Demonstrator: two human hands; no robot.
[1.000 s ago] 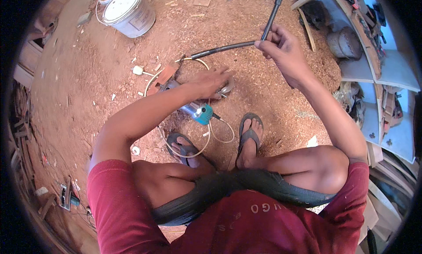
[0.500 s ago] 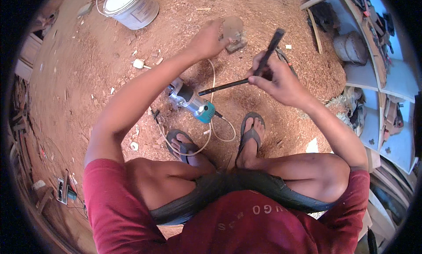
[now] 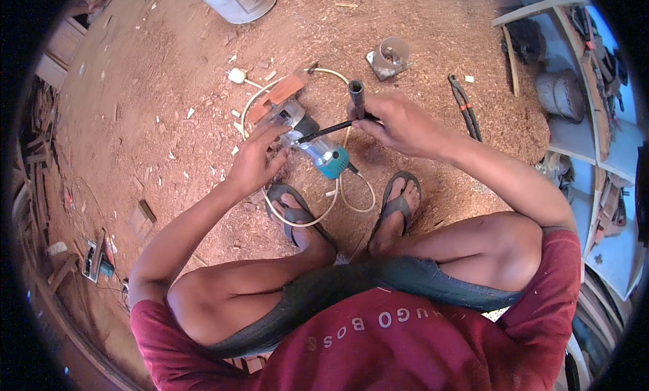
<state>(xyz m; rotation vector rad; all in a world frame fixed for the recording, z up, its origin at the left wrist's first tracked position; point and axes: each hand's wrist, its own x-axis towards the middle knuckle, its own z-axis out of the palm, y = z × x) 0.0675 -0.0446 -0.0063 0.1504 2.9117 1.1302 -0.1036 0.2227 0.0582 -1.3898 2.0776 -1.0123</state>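
A trim router (image 3: pixel 312 142) with a silver body and teal cap lies on the dusty ground between my hands and just beyond my feet. My left hand (image 3: pixel 257 158) is at its near left side, thumb and fingers around the metal base. In my right hand (image 3: pixel 405 124) is a black L-shaped socket wrench (image 3: pixel 331 129). Its socket end points up, and its long arm reaches to the router's base beside my left fingertips. Whether the wrench tip sits on a nut is too small to tell. An orange-brown board (image 3: pixel 276 99) lies against the router's far side.
A pale cord (image 3: pixel 297 223) loops around the router to a white plug (image 3: pixel 236 75). Farther off are a clear cup (image 3: pixel 393 52), pliers with red bands (image 3: pixel 464 107) and a white bucket (image 3: pixel 245 2). Shelves (image 3: pixel 585 144) stand at right. Wood chips cover the ground.
My left hand has come back from the cup to the router. My right hand has lowered the wrench leftward, turning its socket end upright. The pliers and board now show more fully.
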